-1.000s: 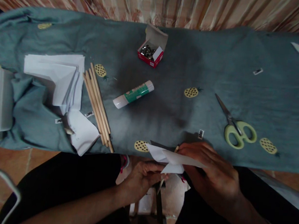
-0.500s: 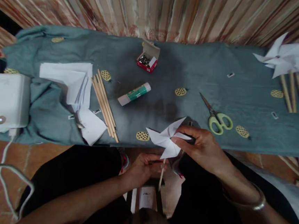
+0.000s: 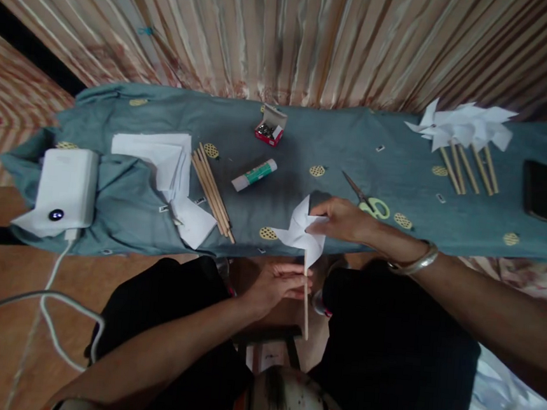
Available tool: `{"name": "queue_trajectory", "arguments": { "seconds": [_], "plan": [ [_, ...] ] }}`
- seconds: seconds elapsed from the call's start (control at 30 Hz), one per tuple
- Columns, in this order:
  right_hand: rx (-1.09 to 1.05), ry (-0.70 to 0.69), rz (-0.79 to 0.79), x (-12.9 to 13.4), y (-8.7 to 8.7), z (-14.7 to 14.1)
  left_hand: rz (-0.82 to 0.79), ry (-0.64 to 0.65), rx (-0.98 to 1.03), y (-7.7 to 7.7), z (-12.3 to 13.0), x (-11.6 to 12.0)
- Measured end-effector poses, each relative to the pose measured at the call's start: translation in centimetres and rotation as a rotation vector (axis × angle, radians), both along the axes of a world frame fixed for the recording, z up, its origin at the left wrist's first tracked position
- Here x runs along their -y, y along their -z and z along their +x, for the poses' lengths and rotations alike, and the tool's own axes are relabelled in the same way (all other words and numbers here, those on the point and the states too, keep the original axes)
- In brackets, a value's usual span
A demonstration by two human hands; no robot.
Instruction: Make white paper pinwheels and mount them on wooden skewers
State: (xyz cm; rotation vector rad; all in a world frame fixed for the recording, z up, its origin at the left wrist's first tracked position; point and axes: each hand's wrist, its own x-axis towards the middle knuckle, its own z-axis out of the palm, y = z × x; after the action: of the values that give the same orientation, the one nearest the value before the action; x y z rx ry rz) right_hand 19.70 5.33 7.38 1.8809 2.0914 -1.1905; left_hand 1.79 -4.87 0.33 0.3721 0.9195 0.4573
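A white paper pinwheel (image 3: 300,230) on a thin wooden stick (image 3: 306,303) is held over the table's near edge. My right hand (image 3: 337,218) pinches the pinwheel at its right blade, close to the centre. Lower down, my left hand (image 3: 278,286) has its fingers against the stick, just below the paper; the stick hangs down past them. Green-handled scissors (image 3: 372,205) lie beyond my right wrist, partly behind it. A glue stick (image 3: 254,174) and an open red box of metal pins (image 3: 269,130) are farther back.
Wooden sticks (image 3: 213,193) and folded white paper (image 3: 173,171) lie left on the blue-green cloth (image 3: 304,125). A white device (image 3: 68,184) with a cable stands at far left. Several finished pinwheels (image 3: 466,129) and a black phone (image 3: 543,190) are at right.
The view has shifted, bringing the phone at right into sight. The pinwheel has turned slightly and more of its stick shows below. Both hands still hold it.
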Motion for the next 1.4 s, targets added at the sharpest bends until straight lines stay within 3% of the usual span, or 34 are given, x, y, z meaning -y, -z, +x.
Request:
{"name": "queue_trajectory", "arguments": {
  "seconds": [0.2,0.4,0.9,1.4],
  "plan": [
    [0.104,-0.065,-0.021,-1.1,-0.2,0.0,0.030,0.002,0.017,-0.1,-0.1,0.1],
    [-0.070,-0.026,-0.194,-2.4,1.2,1.0,0.029,0.007,0.026,-0.4,-0.1,0.0],
    [-0.210,-0.027,-0.345,-3.2,2.0,1.9,0.037,0.024,0.042,-0.4,0.4,-0.2],
    [-0.178,0.004,-0.302,-2.9,0.9,1.5,0.066,0.034,0.035,-0.4,0.2,-0.1]
  ]
}}
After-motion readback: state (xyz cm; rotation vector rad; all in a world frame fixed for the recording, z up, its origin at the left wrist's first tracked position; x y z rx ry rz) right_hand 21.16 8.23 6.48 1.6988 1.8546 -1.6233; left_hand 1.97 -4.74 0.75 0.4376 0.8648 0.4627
